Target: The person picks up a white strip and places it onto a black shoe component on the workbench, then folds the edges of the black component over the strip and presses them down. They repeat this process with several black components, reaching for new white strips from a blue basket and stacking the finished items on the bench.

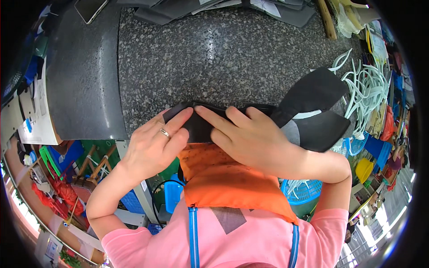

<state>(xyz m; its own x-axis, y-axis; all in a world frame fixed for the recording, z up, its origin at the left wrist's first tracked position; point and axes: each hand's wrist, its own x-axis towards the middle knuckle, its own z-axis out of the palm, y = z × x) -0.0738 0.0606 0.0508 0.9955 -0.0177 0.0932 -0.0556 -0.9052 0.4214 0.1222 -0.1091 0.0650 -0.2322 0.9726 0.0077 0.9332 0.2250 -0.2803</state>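
A black flat piece of soft material lies at the near edge of the speckled granite tabletop, partly hidden under both hands. My left hand, with a ring on one finger, grips its left part between thumb and fingers. From the right, my right hand holds the same piece, its index fingertip pressed to the upper edge close to the left fingertip. To the right of that hand rests a black curved piece with a white strip and a grey patch on it. How it joins the held piece is hidden.
A tangle of pale straps lies at the right. Dark sheets are piled along the far edge, near a wooden stick. A phone-like object rests at far left. A blue basket stands below the table edge.
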